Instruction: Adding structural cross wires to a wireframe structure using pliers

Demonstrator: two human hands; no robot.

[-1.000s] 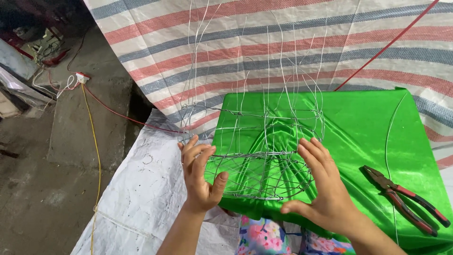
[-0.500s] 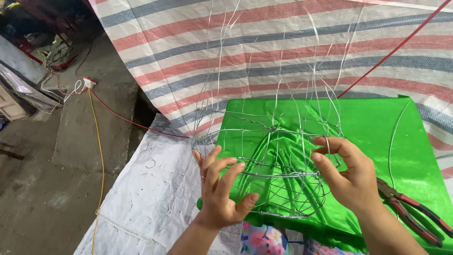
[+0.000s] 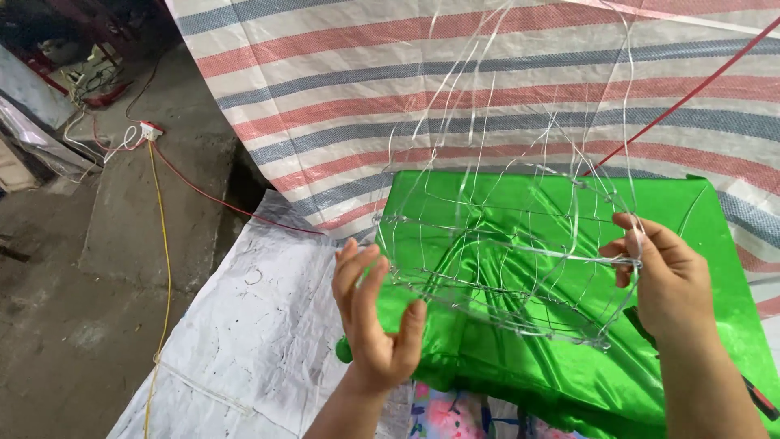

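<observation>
Both hands have the wire frame (image 3: 504,268) lifted just above the green satin tabletop (image 3: 715,236), left hand (image 3: 375,313) flat and open against its edge, right hand (image 3: 666,280) fingers pinching the other side.

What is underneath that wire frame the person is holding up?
Under the wire frame, held between the left hand and right hand, lies shiny green cloth draped over something flat. The cloth hides whatever it covers; a white tarp lies beside it.
</observation>
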